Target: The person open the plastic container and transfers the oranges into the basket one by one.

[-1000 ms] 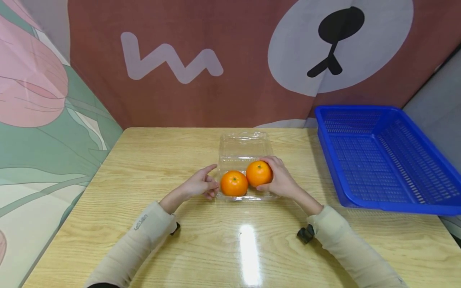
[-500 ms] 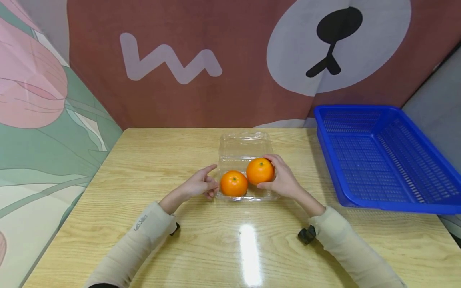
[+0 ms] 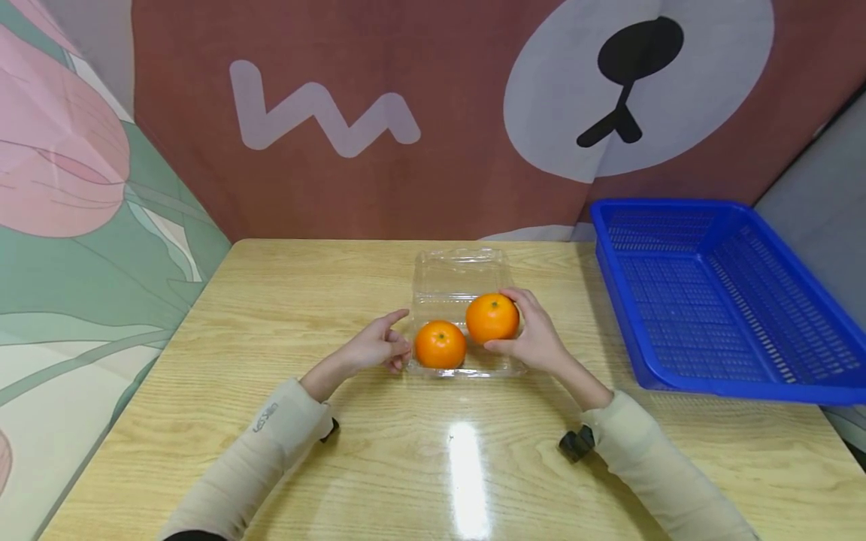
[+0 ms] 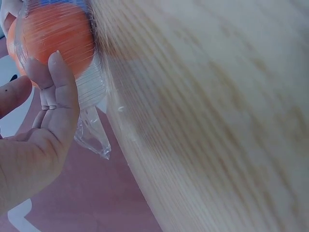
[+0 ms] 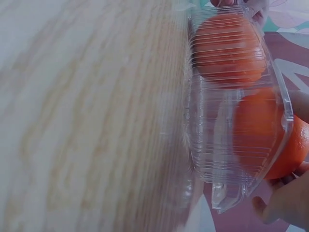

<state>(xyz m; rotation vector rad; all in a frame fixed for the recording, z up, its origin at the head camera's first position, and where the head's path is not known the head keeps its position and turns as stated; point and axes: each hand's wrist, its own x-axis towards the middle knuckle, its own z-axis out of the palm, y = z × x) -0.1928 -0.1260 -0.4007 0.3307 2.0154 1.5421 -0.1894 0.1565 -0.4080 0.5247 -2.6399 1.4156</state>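
Observation:
In the head view my right hand [image 3: 537,338] grips an orange [image 3: 492,318], thumb on its near side and fingers on its far side. That orange sits higher than a second orange [image 3: 440,345], which lies in the left part of a clear plastic clamshell box [image 3: 483,371]. The box's lid [image 3: 461,270] is folded back, away from me. At the box's left wall is my left hand [image 3: 375,343], one finger straight. Its fingertips are right against the outside of the wall in the left wrist view. From the right wrist side, the gripped orange [image 5: 299,150] rises partly above the rim.
A blue plastic basket [image 3: 625,315] stands on the right of the wooden table [image 3: 304,300]. Behind the table hangs a brown cloth [image 3: 338,195] with a bear face. A leaf-patterned cloth [image 3: 155,248] covers the left side.
My right hand has raised the gripped orange slightly and shifted it to the right and away, widening the gap to the other orange. The left hand has stayed at the box's wall.

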